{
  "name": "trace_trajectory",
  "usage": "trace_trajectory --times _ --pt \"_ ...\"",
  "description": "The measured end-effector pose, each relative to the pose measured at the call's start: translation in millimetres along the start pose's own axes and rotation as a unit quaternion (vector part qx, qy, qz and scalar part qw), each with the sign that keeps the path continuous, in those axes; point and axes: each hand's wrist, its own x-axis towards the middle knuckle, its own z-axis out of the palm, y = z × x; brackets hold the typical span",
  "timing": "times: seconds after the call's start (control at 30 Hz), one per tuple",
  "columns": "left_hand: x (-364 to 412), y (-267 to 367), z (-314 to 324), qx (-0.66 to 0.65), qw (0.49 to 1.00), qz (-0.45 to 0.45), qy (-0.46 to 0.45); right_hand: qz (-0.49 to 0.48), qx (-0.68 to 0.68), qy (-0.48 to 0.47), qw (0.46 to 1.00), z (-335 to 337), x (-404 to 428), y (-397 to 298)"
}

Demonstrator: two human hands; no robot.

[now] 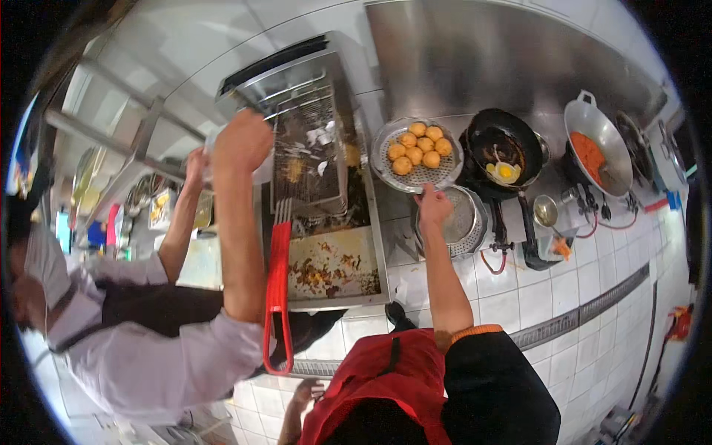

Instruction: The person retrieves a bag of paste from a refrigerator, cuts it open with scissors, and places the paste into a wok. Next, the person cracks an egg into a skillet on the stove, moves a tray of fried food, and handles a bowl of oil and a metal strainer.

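Note:
My right hand [434,207] grips the near rim of a round perforated metal tray [385,146] that holds several golden fried balls [414,154]. Below that hand, another perforated metal pan [479,236] sits with a round strainer [460,216] inside it. My left hand [305,391] hangs low beside my red apron, blurred; whether it holds anything is unclear. To the left of the tray stands a deep fryer [384,272] with a wire basket [337,161] in it. A red-handled fry basket [278,278] hangs across the fryer's near left side.
A co-worker in white sleeves [167,361] reaches over the fryer from the left. Right of the tray are a black frying pan [489,125] with an egg [505,171], a metal wok [612,144] with orange food, a ladle [545,210] and burner valves with hoses. A floor drain [584,306] crosses the tiles.

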Motion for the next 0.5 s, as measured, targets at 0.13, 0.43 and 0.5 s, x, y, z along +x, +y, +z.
trace_trajectory --times 0.13,0.43,0.5 --pt "-26 73 69 0.031 0.99 0.099 -0.093 0.022 0.008 -0.045 0.999 -49 -33 -44" --pt "-105 147 179 -0.116 0.951 0.187 -0.219 0.028 -0.054 -0.074 0.995 -206 -133 -150" --pt "-102 145 185 -0.156 0.939 0.234 -0.196 0.019 -0.1 -0.064 0.993 -238 -153 -164"
